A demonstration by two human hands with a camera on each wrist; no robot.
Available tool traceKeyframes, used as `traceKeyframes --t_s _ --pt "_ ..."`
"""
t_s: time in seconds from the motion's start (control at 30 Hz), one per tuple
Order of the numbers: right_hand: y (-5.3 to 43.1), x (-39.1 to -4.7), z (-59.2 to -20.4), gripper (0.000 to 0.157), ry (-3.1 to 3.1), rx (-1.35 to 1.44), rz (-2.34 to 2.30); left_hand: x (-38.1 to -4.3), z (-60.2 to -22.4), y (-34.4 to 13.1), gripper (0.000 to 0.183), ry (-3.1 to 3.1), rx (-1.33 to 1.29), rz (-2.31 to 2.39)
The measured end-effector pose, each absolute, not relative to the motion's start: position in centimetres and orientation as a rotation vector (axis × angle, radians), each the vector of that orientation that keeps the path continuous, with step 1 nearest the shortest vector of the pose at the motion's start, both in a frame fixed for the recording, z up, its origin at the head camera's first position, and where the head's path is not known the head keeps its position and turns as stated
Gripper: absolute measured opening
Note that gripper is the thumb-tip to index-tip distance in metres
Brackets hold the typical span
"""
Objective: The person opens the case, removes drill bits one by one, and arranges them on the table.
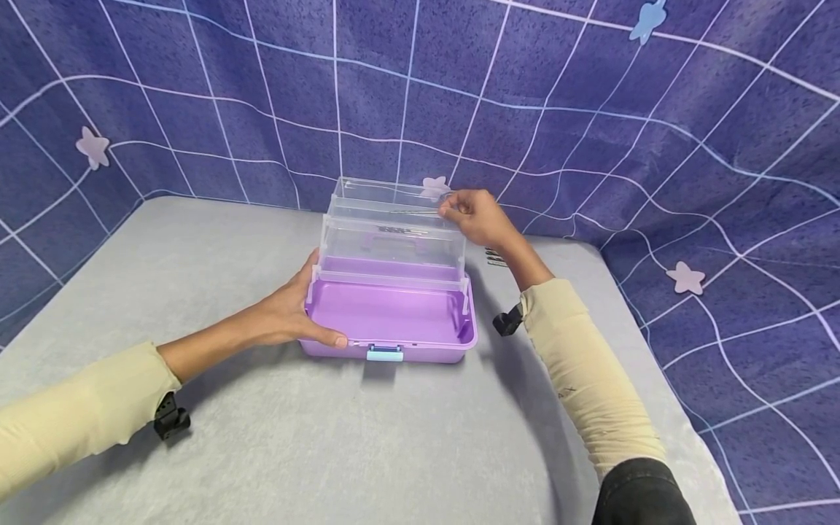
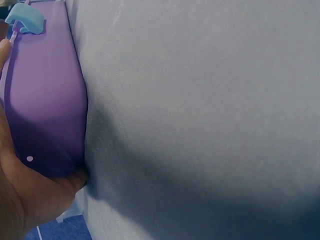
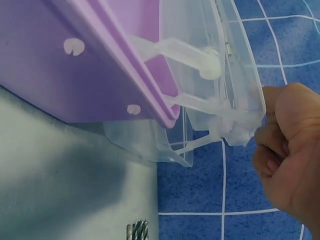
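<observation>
A purple toolbox (image 1: 387, 313) with a light-blue latch (image 1: 384, 354) stands open, its clear trays (image 1: 394, 251) raised on white hinge arms (image 3: 187, 57). My left hand (image 1: 282, 313) grips the box's left side, thumb on the front rim and fingers around the side wall (image 2: 50, 105). Above the upper tray, my right hand (image 1: 475, 215) pinches a thin metal drill bit (image 1: 415, 212). Several drill bits (image 1: 400, 230) lie in a tray below it. The right wrist view shows that hand (image 3: 295, 145) beside the tray's end; the bit's grip is hidden there.
More spiral drill bits (image 1: 496, 257) lie on the grey table (image 1: 420, 437) right of the box, partly behind my right forearm; their ends (image 3: 137, 230) show in the right wrist view. A blue grid-patterned cloth (image 1: 282, 87) hangs close behind and at both sides.
</observation>
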State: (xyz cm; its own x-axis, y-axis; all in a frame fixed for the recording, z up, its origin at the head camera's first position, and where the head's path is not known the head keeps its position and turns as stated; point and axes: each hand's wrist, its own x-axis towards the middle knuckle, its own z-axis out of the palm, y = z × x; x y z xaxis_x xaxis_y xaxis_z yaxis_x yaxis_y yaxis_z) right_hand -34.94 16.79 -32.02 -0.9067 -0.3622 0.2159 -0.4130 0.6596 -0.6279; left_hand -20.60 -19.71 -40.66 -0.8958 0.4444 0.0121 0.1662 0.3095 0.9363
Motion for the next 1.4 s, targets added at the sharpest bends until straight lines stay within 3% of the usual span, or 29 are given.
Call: traceKeyframes --t_s 1.4 --pt "24.9 -33.1 -31.5 0.032 -2.630 0.384 1.366 -20.5 -40.5 -19.8 0.161 2.304 0.555 1.634"
